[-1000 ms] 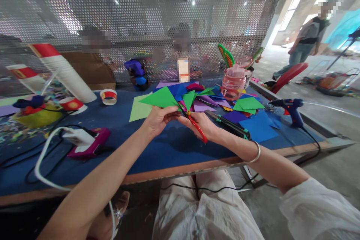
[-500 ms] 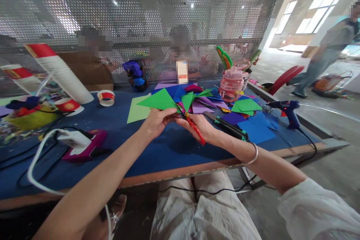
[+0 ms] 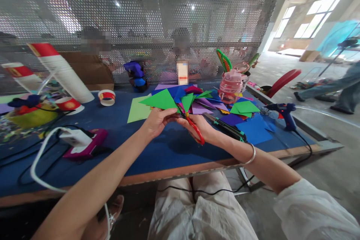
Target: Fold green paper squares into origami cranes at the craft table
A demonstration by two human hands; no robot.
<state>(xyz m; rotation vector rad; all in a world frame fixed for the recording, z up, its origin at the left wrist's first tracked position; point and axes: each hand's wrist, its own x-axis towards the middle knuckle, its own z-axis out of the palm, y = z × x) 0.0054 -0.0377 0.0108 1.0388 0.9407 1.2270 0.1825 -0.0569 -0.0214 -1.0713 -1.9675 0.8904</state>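
Note:
A piece of green paper [image 3: 159, 99] is pinched between the thumb and fingers of my left hand [image 3: 158, 121]. My right hand [image 3: 200, 123] grips red-handled scissors [image 3: 197, 132], whose blades point up and left beside my left fingertips. Another green paper flap [image 3: 186, 102] stands up just past the blades; whether it joins the held piece I cannot tell. Behind my hands lies a heap of coloured paper with purple sheets [image 3: 200, 108]. A pale green sheet [image 3: 136, 110] rests flat to the left. Near my right wrist lies a black and green utility knife [image 3: 229, 129].
On the right stand a glue gun [image 3: 287, 112] and a pink bottle [image 3: 230, 87]. At left are stacked paper cups [image 3: 67, 75], a single cup [image 3: 106, 98], a yellow bowl [image 3: 30, 115] and a purple power strip [image 3: 87, 147] with cables. A perforated metal screen [image 3: 140, 18] rises behind.
My hands, the green paper and the scissors hold nearly the same pose. The view has shifted slightly. At far right, a walking person has moved mostly out of view, leaving legs visible.

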